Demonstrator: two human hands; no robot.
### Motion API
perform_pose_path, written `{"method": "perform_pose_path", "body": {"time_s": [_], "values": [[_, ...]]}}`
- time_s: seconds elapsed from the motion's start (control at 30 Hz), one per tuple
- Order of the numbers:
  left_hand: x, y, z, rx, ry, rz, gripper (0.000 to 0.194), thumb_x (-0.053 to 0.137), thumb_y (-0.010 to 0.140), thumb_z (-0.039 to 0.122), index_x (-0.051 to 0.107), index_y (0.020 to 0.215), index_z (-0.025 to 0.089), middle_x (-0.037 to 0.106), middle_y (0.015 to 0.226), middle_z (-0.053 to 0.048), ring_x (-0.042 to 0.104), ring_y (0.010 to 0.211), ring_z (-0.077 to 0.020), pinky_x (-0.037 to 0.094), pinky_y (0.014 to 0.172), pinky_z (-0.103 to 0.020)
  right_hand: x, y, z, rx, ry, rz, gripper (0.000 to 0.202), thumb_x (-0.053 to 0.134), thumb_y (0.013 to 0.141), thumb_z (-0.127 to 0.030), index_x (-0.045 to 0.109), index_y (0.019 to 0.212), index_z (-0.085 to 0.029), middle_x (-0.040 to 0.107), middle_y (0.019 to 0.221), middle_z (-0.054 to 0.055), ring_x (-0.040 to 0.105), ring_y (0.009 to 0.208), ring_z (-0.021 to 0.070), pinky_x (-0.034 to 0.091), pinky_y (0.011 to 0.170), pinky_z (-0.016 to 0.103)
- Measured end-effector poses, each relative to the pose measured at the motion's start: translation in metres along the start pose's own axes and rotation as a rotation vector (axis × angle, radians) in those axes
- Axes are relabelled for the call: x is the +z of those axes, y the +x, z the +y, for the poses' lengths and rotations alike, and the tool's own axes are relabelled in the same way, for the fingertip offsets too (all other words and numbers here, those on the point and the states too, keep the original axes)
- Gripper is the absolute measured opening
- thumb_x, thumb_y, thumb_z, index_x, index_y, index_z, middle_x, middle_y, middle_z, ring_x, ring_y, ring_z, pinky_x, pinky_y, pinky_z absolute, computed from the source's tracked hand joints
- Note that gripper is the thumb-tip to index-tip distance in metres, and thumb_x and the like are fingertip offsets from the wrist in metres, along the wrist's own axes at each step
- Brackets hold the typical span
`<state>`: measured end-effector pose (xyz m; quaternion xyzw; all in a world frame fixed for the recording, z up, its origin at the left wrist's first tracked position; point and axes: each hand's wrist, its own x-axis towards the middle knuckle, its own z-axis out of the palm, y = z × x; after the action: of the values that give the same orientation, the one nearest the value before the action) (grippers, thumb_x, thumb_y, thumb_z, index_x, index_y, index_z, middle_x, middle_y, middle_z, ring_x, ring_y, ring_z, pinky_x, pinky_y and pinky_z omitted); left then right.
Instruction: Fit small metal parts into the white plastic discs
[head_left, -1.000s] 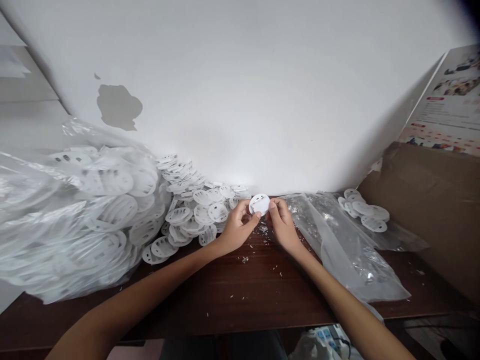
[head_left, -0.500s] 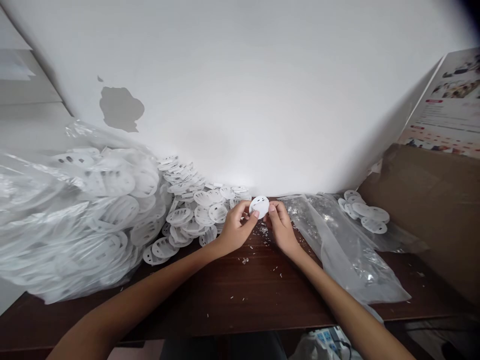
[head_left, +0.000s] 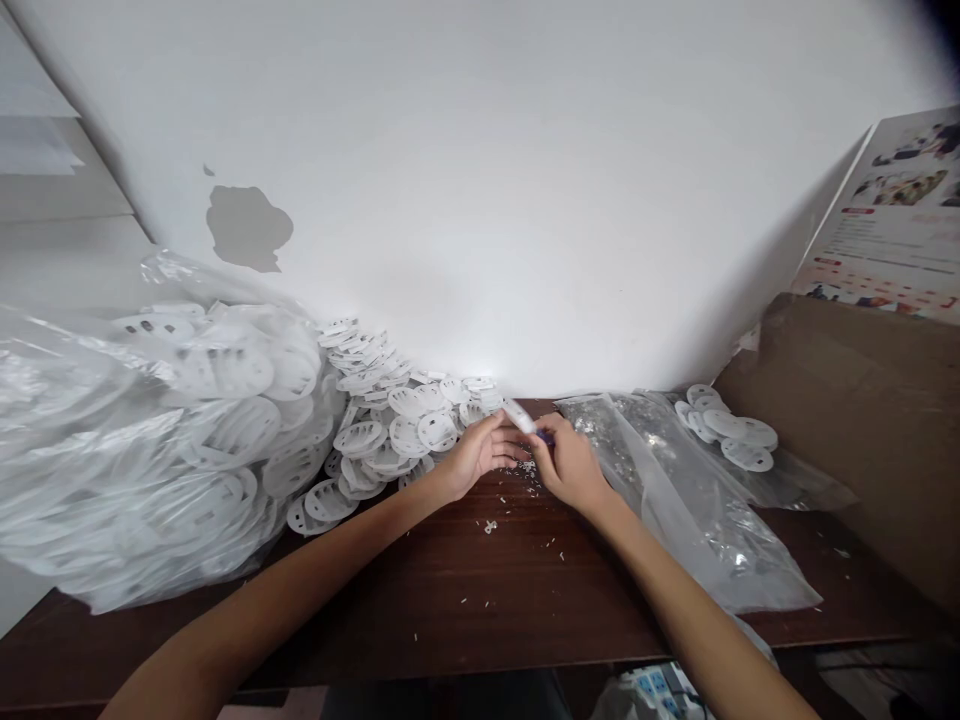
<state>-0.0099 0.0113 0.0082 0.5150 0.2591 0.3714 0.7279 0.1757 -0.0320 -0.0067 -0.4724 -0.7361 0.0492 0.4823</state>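
Observation:
A white disc (head_left: 518, 415), seen nearly edge-on, is held between the thumb and fingers of my right hand (head_left: 571, 462), along with something small and purple. My left hand (head_left: 480, 455) is open beside it, fingers spread, with the fingertips near the disc's left side. Tiny white bits (head_left: 529, 478) lie on the dark wooden table (head_left: 450, 570) beneath my hands. Left of my hands is a heap of slotted white discs (head_left: 405, 435). On the right lies a clear bag (head_left: 660, 480) with small transparent parts.
A large clear bag (head_left: 172, 480) full of white discs fills the left side. Several discs (head_left: 731, 425) rest at the right, beside a cardboard box (head_left: 862, 420). A white wall (head_left: 487, 200) stands behind. A power strip (head_left: 656, 690) shows below the table edge.
The disc has turned from facing the camera to nearly edge-on. My left hand has let go of it and opened its fingers. The purple thing now shows at my right hand.

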Motion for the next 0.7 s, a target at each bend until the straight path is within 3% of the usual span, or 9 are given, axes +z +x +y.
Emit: {"method": "perform_pose_path", "body": {"time_s": [0.1, 0.23, 0.33, 0.43, 0.53, 0.7], "values": [[-0.001, 0.004, -0.001, -0.12, -0.243, 0.015, 0.057, 0.05, 0.096, 0.065, 0.07, 0.113, 0.014, 0.075, 0.106, -0.018, 0.072, 0.091, -0.0273, 0.056, 0.082, -0.04, -0.009, 0.005, 0.003, -0.102, -0.212, -0.186, 0.024, 0.048, 0.103, -0.04, 0.063, 0.103, -0.022, 0.068, 0.096, 0.011, 0.06, 0.069, 0.0215, 0.043, 0.066, 0.035], [-0.001, 0.005, -0.002, -0.104, -0.361, 0.044, 0.038, 0.057, 0.097, 0.046, 0.07, 0.114, 0.015, 0.075, 0.11, -0.016, 0.071, 0.089, -0.023, 0.056, 0.081, -0.035, -0.012, 0.006, 0.001, -0.132, -0.188, -0.259, 0.023, 0.05, 0.103, -0.041, 0.064, 0.103, -0.023, 0.069, 0.098, 0.01, 0.059, 0.068, 0.0205, 0.043, 0.066, 0.034], [-0.001, 0.005, -0.005, -0.077, -0.334, 0.071, 0.03, 0.058, 0.097, 0.04, 0.071, 0.108, 0.016, 0.074, 0.106, -0.014, 0.068, 0.086, -0.0204, 0.055, 0.074, -0.031, -0.007, 0.004, -0.001, -0.052, -0.03, -0.212, 0.025, 0.057, 0.099, -0.044, 0.059, 0.114, -0.023, 0.068, 0.101, 0.009, 0.062, 0.077, 0.0228, 0.045, 0.071, 0.036], [0.002, 0.004, -0.009, -0.014, -0.215, 0.115, 0.027, 0.064, 0.096, 0.044, 0.068, 0.1, 0.018, 0.071, 0.096, -0.01, 0.066, 0.079, -0.0184, 0.051, 0.064, -0.028, 0.003, 0.003, 0.0, 0.131, 0.208, -0.103, 0.029, 0.059, 0.098, -0.048, 0.053, 0.114, -0.024, 0.066, 0.097, 0.005, 0.061, 0.08, 0.0221, 0.046, 0.074, 0.036], [0.004, 0.002, -0.013, 0.073, -0.162, 0.173, 0.026, 0.072, 0.092, 0.043, 0.063, 0.096, 0.019, 0.068, 0.094, -0.006, 0.065, 0.08, -0.0167, 0.051, 0.063, -0.027, 0.015, 0.005, 0.004, 0.301, 0.395, -0.029, 0.033, 0.065, 0.094, -0.049, 0.054, 0.113, -0.024, 0.064, 0.093, 0.002, 0.06, 0.081, 0.0207, 0.047, 0.075, 0.034], [0.005, 0.004, -0.015, 0.063, -0.212, 0.201, 0.031, 0.075, 0.09, 0.042, 0.066, 0.103, 0.016, 0.069, 0.1, -0.009, 0.066, 0.085, -0.0166, 0.053, 0.066, -0.026, 0.022, 0.007, 0.008, 0.339, 0.458, -0.035, 0.025, 0.063, 0.092, -0.041, 0.063, 0.108, -0.022, 0.067, 0.101, 0.004, 0.06, 0.086, 0.0203, 0.048, 0.079, 0.033]]}}
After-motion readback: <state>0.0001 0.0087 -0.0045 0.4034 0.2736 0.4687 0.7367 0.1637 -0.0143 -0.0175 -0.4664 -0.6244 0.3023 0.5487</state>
